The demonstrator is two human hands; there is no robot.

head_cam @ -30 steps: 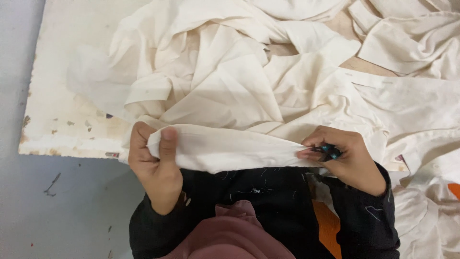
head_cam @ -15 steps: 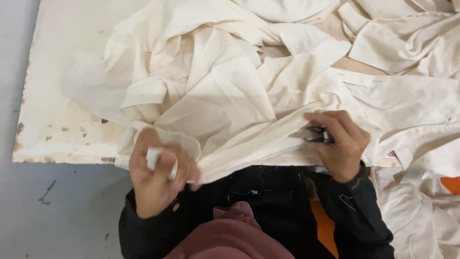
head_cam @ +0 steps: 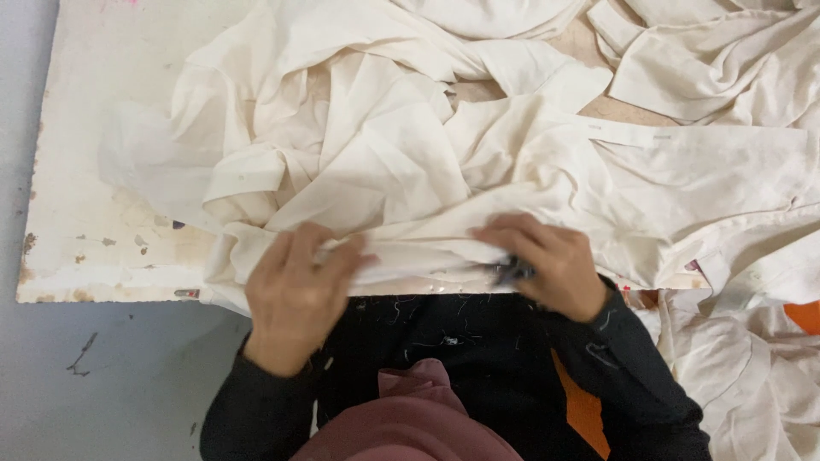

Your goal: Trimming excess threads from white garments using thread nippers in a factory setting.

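At the far left a strip of grey floor runs beside the worn white table, whose near edge is chipped and stained. The left hand sits at that near edge, fingers curled together and pinching a fold of the cream fabric. The fold it grips runs as a long band straight across to the right, roughly parallel to the table edge, so its long axis lies side to side between the two hands. At the other end the right hand is closed over the same band, and a small dark tool shows under its fingers, touching the cloth; what kind of tool I cannot tell. Both hands are on the band, so neither is nearer. Beyond them the cloth heaps in loose crumpled layers over most of the table, and further right more cream pieces spill off the edge beside the person's dark sleeve
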